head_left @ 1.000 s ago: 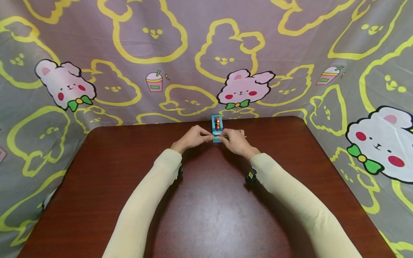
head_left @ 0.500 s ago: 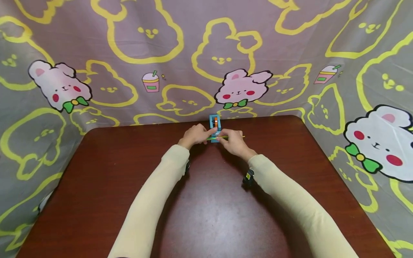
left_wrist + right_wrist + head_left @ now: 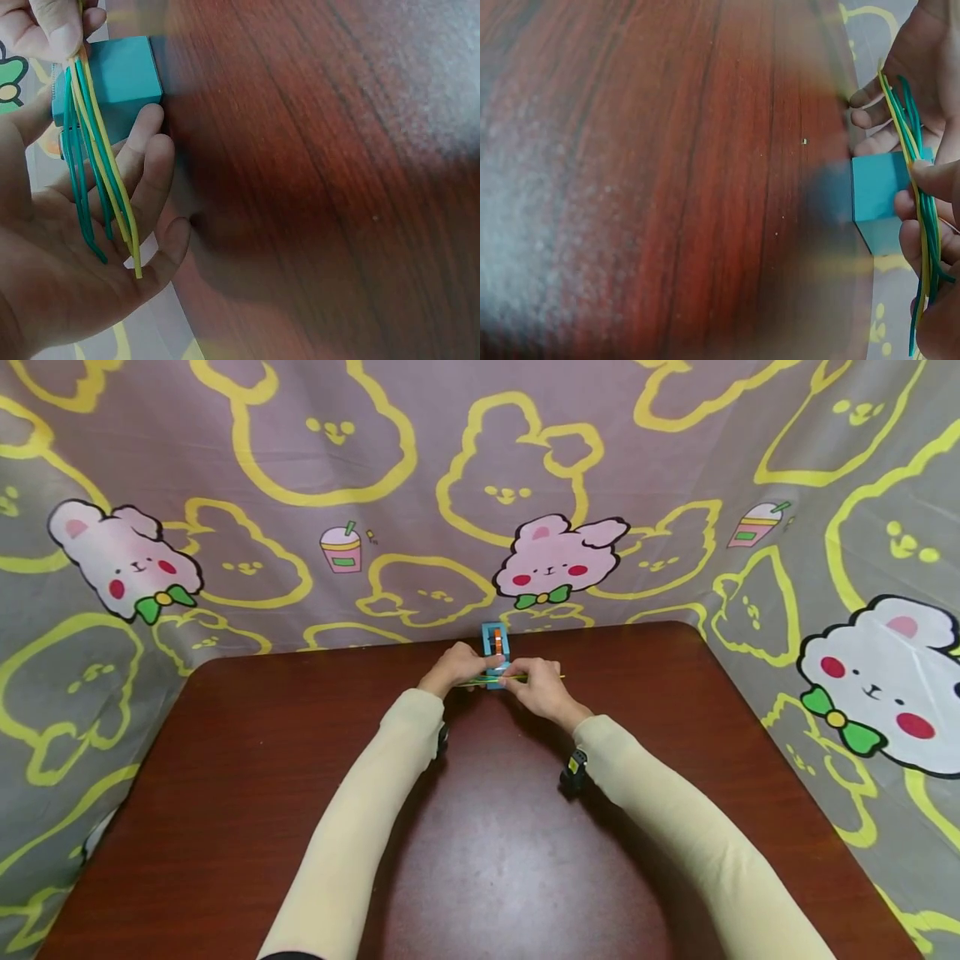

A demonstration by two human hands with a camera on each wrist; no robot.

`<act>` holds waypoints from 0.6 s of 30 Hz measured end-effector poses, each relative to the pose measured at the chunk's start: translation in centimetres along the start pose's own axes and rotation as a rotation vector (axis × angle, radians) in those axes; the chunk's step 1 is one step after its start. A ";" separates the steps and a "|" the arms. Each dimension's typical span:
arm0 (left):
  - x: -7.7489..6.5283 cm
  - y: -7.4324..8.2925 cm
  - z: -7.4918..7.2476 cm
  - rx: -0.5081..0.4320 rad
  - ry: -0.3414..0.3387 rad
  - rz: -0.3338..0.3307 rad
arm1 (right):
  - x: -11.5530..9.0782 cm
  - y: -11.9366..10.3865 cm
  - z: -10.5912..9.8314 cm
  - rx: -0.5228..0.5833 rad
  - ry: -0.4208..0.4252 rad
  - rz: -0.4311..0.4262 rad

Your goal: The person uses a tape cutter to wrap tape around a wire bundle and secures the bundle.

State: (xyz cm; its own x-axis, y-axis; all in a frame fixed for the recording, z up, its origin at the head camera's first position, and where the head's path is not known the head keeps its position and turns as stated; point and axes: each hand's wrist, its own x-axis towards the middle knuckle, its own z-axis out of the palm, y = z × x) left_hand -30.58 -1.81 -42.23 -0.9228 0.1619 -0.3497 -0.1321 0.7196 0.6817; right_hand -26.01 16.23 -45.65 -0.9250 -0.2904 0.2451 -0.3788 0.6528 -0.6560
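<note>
A bundle of several thin green and yellow wires (image 3: 95, 135) runs crosswise in front of a blue tape dispenser (image 3: 487, 628) with an orange reel. My right hand (image 3: 543, 687) pinches the bundle near its middle, between thumb and fingers, just before the dispenser. The loose wire ends hang over the palm of my left hand (image 3: 82, 262), whose fingers are spread and gently bent. In the head view the left thumb reaches to the dispenser; whether it touches is hidden by the wires in the left wrist view.
The dispenser stands at the far edge of a dark red-brown wooden table (image 3: 480, 827). Behind it hangs a patterned curtain (image 3: 420, 468), which also closes off both sides. Black wrist cameras (image 3: 574, 772) sit under the cream sleeves.
My left hand has gone from pinching near the wires' middle to lying spread around their left ends, thumb by the dispenser. The right hand keeps its pinch. The head view has shifted slightly.
</note>
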 end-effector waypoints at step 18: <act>0.4 -0.5 0.7 -0.099 0.053 0.016 | 0.5 0.8 -0.2 -0.018 -0.014 -0.069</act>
State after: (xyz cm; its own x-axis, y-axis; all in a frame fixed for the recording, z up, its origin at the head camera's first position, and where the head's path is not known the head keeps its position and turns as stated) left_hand -30.62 -1.68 -43.13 -0.9426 0.1344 -0.3057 -0.1504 0.6465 0.7480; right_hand -26.78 16.77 -45.92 -0.8959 -0.3451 0.2796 -0.4427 0.6429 -0.6250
